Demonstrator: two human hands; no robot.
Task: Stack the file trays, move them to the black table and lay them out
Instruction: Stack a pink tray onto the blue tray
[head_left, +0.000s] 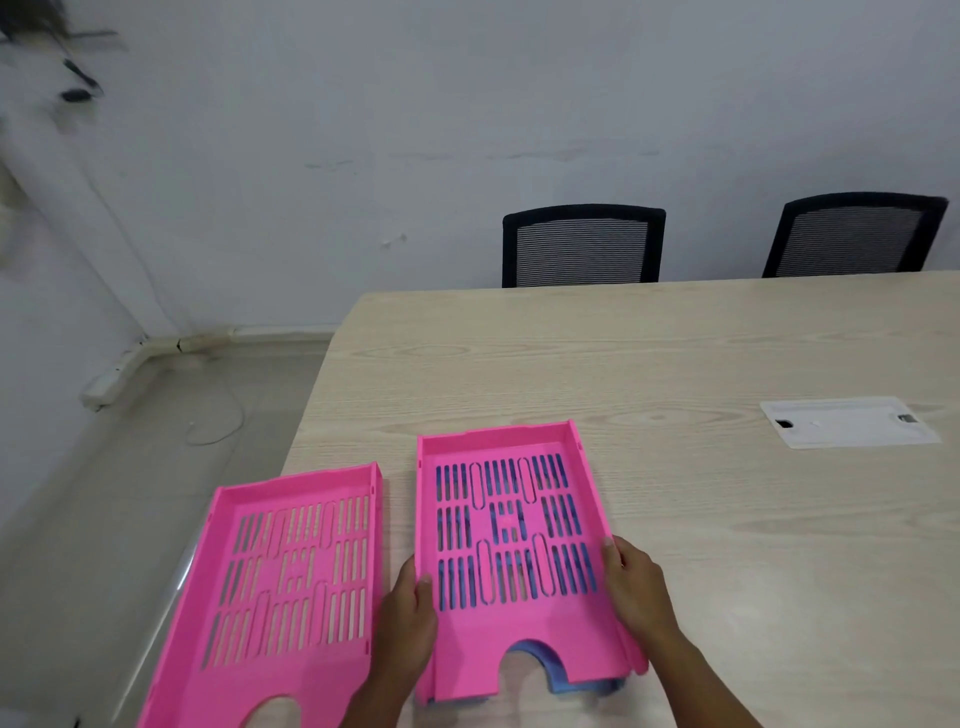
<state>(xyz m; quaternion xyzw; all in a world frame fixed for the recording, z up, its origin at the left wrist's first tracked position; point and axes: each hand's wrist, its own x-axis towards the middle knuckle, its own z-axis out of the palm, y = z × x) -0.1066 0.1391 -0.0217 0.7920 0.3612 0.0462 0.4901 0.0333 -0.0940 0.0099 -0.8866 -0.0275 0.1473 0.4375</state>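
Gripping the pink tray (511, 551) by its long sides, the left hand (413, 608) and right hand (631, 584) are curling closed around its walls, seemingly seating it squarely on a blue tray (582, 686) that is showing through the slots. Just left of this stack, a second pink tray (291, 582) is lying alone, overhanging the wooden table (675, 353) edge. Both are slotted, with a front notch.

pink tray (511, 525) atop blue tray (566, 678), second pink tray (291, 582) beside
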